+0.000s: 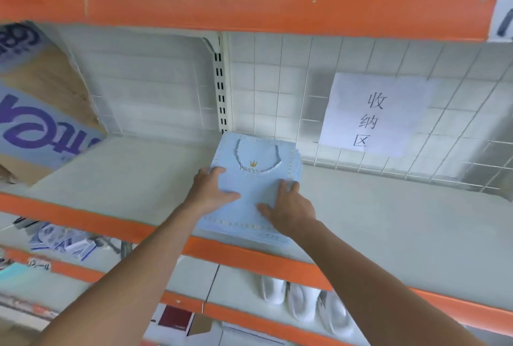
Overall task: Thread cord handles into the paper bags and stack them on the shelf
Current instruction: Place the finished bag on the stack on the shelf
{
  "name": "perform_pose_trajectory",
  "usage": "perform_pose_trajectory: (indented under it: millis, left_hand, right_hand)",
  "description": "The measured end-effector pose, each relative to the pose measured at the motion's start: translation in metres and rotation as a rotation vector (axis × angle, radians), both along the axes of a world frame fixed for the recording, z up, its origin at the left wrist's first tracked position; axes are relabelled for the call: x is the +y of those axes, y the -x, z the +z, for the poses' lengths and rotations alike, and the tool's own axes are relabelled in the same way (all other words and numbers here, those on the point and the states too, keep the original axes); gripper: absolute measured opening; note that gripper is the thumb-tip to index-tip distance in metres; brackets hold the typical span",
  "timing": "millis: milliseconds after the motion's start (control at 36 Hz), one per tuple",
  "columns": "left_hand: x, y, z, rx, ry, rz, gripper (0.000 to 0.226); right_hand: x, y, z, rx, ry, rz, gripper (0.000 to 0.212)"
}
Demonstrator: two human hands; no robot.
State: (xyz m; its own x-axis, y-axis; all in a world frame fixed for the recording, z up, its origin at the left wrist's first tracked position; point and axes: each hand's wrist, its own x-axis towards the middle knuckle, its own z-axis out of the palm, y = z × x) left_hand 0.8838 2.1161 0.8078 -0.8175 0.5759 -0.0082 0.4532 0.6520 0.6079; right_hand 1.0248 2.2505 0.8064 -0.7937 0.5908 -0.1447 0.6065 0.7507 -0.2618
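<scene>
1. Your left hand (212, 190) and right hand (288, 207) lay flat on the top flat light-blue paper bag (249, 195). Your fingers (290, 187) were straight and pressing down, not gripping anything.
2. That bag sat on a small pile of the same bags (299, 163) on the pale grey shelf with an orange front edge (388, 220).
3. The pile's near end reached the orange edge. If you had pulled back with your hands pressing down, the bags could have slid off.
4. The twisted white-and-blue cord handle (258, 162) lay loose on top. A finger could have snagged it.
5. A crooked push could have spread the pile.
</scene>
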Motion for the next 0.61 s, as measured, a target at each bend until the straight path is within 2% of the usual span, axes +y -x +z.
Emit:
perform_pose_trajectory:
  millis: [194, 333, 500, 611]
  left_hand:
    - [0.019, 0.001, -0.013, 0.024, 0.013, 0.037, 0.071]
    - [0.025, -0.001, -0.018, -0.008, 0.079, -0.004, 0.073]
    - [0.028, -0.002, -0.023, -0.003, 0.234, -0.04, 0.076]
    - [0.026, -0.005, -0.02, 0.05, 0.273, -0.035, 0.079]
  right_hand:
    - [0.004, 0.001, -0.003, -0.127, -0.18, 0.001, 0.081]
    - [0.003, -0.003, -0.013, -0.079, -0.091, -0.014, 0.08]
    - [0.005, 0.0, -0.015, -0.141, -0.12, -0.01, 0.087]
    - [0.011, -0.009, -0.015, -0.042, -0.055, 0.023, 0.088]
